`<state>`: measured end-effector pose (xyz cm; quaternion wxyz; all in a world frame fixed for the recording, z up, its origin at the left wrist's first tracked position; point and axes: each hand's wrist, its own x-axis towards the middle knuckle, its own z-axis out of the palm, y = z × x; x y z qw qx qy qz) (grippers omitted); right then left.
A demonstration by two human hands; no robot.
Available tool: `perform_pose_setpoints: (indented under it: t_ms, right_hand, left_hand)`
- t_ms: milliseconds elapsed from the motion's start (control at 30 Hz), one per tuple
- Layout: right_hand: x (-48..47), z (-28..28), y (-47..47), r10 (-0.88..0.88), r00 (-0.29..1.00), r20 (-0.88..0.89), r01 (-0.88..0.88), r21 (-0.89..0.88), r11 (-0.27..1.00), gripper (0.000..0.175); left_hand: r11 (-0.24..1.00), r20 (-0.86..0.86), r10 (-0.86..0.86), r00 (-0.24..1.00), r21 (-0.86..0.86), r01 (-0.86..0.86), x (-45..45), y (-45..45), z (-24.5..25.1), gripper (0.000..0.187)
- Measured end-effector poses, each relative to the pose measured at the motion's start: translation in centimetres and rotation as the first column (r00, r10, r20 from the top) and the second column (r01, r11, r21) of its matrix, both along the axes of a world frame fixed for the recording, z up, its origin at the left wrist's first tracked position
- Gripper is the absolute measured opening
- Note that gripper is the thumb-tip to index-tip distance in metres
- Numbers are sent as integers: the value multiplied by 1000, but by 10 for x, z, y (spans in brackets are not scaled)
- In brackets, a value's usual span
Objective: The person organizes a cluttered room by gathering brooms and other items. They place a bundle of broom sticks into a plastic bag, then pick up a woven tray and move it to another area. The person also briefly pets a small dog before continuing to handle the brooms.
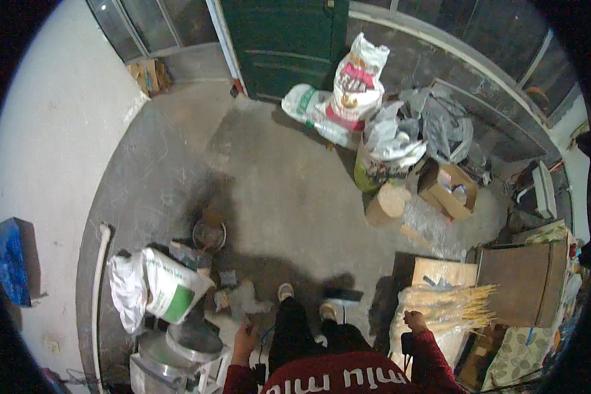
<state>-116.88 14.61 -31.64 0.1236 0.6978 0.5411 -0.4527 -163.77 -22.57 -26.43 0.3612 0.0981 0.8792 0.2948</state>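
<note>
My right hand [416,322], fingers curled, is over a clear plastic bag [408,299] of thin yellow sticks [473,300]. Whether it grips the plastic cannot be made out. The bag rests on a pale wooden board [445,268], and the stick ends fan out to the right. My left hand [246,340] hangs low beside my leg, its fingers blurred; no held object can be made out. Left of it stands a metal machine [177,352] with a round top. A white and green sack [175,288] leans just beyond the machine.
Full sacks [357,88] stand by the green door [283,47]. Plastic bags [438,123], an open cardboard box [448,189] and a brown container [386,204] line the right side. A dustpan [342,294] lies near my feet. A pale pipe [100,290] runs along the left wall.
</note>
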Motion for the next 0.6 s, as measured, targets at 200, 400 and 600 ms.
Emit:
perform_pose_setpoints:
  t_ms: [200,400,600]
  right_hand:
    - [-168,37,30,118,947,-300,-30,284,958,48]
    - [-371,97,71,581,806,-114,-524,320,789,35]
    - [-414,128,109,614,775,-152,-281,787,549,37]
  left_hand:
    - [967,-313,-103,944,191,169,-95,23,0,18]
    - [870,216,254,943,376,-321,-204,104,104,20]
    - [665,551,326,769,445,-600,-270,102,118,26]
